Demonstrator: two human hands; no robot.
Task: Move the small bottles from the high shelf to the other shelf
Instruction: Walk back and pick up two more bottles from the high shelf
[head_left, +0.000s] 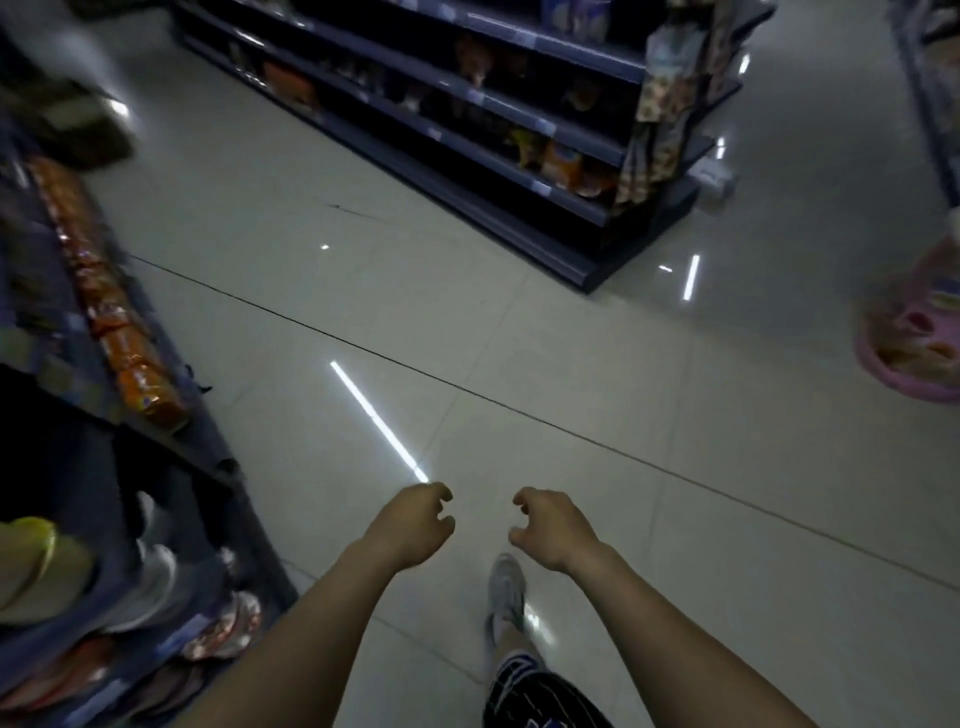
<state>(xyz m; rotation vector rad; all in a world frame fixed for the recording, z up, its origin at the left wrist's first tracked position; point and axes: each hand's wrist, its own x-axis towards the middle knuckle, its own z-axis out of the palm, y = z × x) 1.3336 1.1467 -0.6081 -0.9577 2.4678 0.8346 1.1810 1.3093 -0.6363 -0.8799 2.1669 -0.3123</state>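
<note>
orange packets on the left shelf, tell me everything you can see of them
The orange packets look like glossy plastic wrappers, packed side by side in one row along the front of a dark shelf at the left, running away from the camera. Blur hides any print. They rest on the shelf.

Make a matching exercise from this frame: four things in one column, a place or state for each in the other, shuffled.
Column one
1. orange packets
2. pink basket
3. grey shoe
4. left hand

Column two
A. worn on a foot, on the floor
B. at the right edge of the view
C. in a row on the shelf at the left
D. fingers loosely curled, holding nothing

Pairs: 1-C, 2-B, 3-A, 4-D
</note>
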